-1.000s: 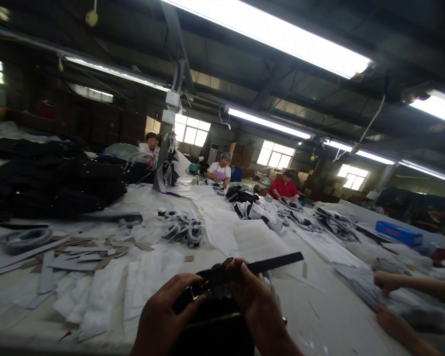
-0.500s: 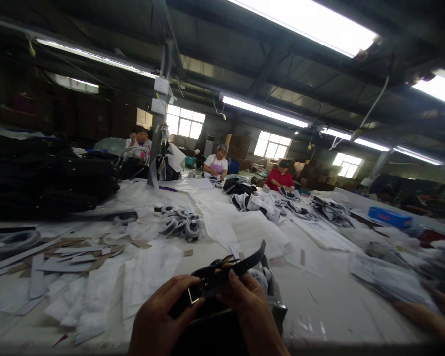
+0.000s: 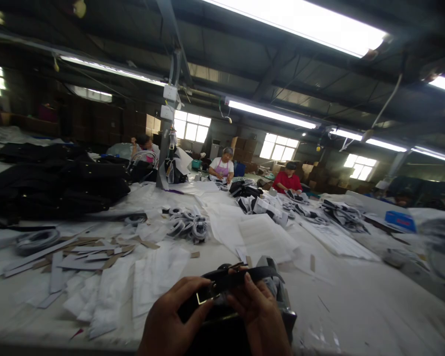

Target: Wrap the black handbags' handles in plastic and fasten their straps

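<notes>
At the table's near edge my left hand (image 3: 174,314) is closed, thumb and fingers pinching a black strap beside its gold-coloured buckle (image 3: 204,295). My right hand (image 3: 261,311) grips the same black strap (image 3: 263,273) further along, thumb on top and fingers curled below. The strap's free end arches over to the right of my right hand. Under both hands lies a dark bag-like thing (image 3: 217,324), mostly hidden by them and by shadow. Grey and white wrapping (image 3: 270,264) shows just behind the strap.
Card strips (image 3: 92,257) and white sheets (image 3: 113,289) lie to the left. Wrapped coils (image 3: 189,225) sit ahead, and black bags (image 3: 59,183) are piled far left. Co-workers sit across the table, one in a red top (image 3: 287,180). A blue box (image 3: 399,221) stands right.
The strap's free end, which pointed up, now bends over and down to the right. My view has shifted slightly left. Another person's hands at the right edge have gone from view.
</notes>
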A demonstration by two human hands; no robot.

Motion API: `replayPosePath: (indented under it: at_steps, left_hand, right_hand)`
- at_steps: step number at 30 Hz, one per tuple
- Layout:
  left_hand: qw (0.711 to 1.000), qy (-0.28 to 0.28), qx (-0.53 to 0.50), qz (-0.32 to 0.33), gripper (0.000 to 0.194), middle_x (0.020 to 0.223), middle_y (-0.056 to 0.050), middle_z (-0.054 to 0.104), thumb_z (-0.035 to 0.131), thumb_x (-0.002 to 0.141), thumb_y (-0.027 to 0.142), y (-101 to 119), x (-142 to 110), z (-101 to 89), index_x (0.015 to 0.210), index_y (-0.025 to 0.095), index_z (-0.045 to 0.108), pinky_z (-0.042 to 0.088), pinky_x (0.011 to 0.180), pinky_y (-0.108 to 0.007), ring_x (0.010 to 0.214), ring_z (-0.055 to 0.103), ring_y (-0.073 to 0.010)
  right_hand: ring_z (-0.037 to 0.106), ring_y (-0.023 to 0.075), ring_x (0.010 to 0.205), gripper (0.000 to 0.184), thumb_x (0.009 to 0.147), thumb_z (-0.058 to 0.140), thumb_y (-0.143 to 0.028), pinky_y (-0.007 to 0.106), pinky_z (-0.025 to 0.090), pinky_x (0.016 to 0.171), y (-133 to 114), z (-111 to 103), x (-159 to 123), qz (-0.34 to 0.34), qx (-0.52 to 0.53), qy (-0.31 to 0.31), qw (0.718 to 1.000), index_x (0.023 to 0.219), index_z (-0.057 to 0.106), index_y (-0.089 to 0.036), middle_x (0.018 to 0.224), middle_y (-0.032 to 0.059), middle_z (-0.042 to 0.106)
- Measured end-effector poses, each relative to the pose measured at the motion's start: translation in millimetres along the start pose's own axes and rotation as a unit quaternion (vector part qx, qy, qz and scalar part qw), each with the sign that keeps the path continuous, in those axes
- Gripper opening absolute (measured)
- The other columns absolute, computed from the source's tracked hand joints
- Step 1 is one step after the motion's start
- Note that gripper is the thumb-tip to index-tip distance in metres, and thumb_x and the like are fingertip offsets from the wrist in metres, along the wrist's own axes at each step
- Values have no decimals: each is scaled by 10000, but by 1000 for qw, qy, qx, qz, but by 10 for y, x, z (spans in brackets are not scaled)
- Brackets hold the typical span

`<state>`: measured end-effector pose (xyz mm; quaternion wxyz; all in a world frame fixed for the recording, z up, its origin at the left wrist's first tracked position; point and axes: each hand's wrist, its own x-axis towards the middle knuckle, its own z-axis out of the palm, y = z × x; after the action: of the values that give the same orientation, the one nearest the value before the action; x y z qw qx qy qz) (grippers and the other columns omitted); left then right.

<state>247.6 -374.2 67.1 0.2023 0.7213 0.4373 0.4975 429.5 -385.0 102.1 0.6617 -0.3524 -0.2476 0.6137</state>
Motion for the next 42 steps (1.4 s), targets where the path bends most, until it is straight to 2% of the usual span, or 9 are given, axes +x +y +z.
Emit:
replayPosePath:
  at_steps: [3,7,14,21,25,32,37,42]
  left_hand:
    - [999,8,-30,-16,184,1028,-6,757,638,849,373,62,22,-1,997,304,721,549,853,-231,968,706,-200]
    - [994,38,-47,-91,178,969,7,776,679,788,396,132,48,14,923,300,744,549,833,-259,947,709,-230]
    - [982,-29,-52,-179,269,945,2,777,681,756,463,198,124,-27,938,272,732,534,723,-273,917,699,-259]
    - [977,-116,-32,-179,316,855,-25,743,653,766,500,156,269,-99,908,220,689,485,623,-272,730,661,-227]
    - [972,-130,-67,-186,279,807,-16,717,664,759,474,161,333,-109,832,205,658,461,592,-257,672,640,-200]
    - [971,-122,-81,-191,300,761,-9,693,665,753,495,145,334,-92,806,201,639,438,586,-260,665,626,-195]
    - [962,-157,-91,-204,317,726,-2,681,658,776,512,156,361,-132,816,199,624,447,589,-260,667,635,-196]
    - [967,-151,-65,-192,270,666,16,662,665,776,469,147,367,-139,782,203,620,437,561,-246,621,621,-181]
  right_hand:
    - [738,216,829,404,680,865,-332,276,598,636,30,-29,11,4,-7,-6,1000,986,662,-164,984,80,770]
    - [739,224,845,450,704,850,-362,291,602,660,53,-37,0,-4,-22,-15,1000,1042,640,-152,1000,109,767]
    - [725,249,872,426,754,794,-430,320,601,697,27,5,-93,-53,-90,-19,994,1050,654,-158,1003,103,757]
    - [716,276,857,356,834,694,-469,336,609,664,-77,82,-95,-132,-236,-87,959,1027,685,-169,1024,121,738]
    - [719,273,821,342,863,655,-465,354,618,666,-154,158,-21,-163,-292,-110,936,1025,685,-166,981,125,744]
    - [723,259,751,355,876,634,-476,348,616,609,-175,179,102,-131,-268,-98,949,1010,653,-148,936,126,746]
    - [723,266,772,330,872,646,-457,331,603,589,-124,213,74,-123,-242,-89,958,1013,652,-159,927,112,745]
    - [718,259,761,316,890,620,-450,320,587,572,-76,240,93,-140,-268,-89,949,1054,658,-183,921,93,746]
